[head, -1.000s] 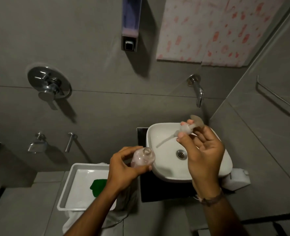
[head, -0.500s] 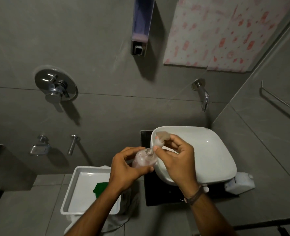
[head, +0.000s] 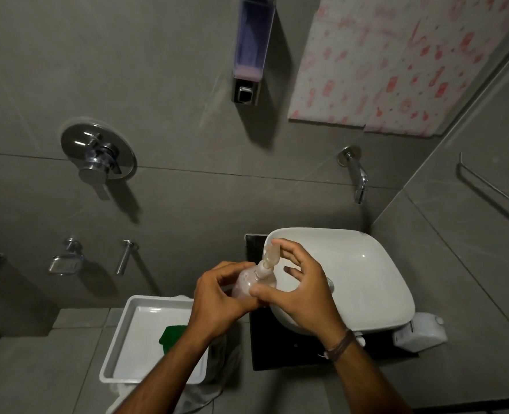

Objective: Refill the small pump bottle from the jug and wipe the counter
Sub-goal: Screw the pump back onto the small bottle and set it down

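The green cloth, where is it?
The green cloth lies in the white tray, low left in the head view, beside the left hand.

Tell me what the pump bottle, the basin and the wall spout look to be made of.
Pump bottle: likely clear plastic; pinkish liquid shows through.
Basin: probably glazed ceramic; white, smooth, with a small bright highlight.
Wall spout: seemingly chromed metal; mirror-like reflections.
Left hand holds the bottle; right hand works the pump.
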### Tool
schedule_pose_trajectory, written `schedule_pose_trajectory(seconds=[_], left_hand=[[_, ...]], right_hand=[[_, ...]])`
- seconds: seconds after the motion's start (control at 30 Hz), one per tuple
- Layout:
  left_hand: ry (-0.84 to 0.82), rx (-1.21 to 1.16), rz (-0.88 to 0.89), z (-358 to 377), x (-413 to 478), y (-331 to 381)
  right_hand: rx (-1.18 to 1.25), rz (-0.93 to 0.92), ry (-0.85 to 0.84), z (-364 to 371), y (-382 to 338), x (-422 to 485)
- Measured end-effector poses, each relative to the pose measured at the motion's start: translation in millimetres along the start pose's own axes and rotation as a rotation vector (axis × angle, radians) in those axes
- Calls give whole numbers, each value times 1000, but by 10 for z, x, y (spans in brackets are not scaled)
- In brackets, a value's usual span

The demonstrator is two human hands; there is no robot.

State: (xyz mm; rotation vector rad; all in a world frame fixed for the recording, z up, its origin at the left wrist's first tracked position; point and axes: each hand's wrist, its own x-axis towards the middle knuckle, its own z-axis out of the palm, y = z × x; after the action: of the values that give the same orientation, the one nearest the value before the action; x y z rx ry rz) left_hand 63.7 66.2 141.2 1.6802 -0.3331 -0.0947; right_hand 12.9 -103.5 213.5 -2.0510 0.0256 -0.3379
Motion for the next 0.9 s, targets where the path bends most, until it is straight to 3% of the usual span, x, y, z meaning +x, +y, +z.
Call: schedule_pose_trajectory(seconds=[0.07,0.2,0.33,0.5,0.63,0.77,0.9], left_hand=[[-2,0,6,25,15,24],[-27,12,18,94,30,49],[-20,14,4,164,36,60],[-12,32,-5,243,50,93],[-3,27,-11,316,44,114],[-10,36,-13,390,25,142],[1,21,-9,464,7,171]], right_hand=[[83,-9,-58,-55,38,14],[-19,-15,97,-41,9,45],[68,15,-32,-173,113,77],[-8,-38,50,-249,131,100],[32,-39,-93,-379,194,144],[-32,-81,-7,-436,213,126],[16,-76,-127,-530,274,128]])
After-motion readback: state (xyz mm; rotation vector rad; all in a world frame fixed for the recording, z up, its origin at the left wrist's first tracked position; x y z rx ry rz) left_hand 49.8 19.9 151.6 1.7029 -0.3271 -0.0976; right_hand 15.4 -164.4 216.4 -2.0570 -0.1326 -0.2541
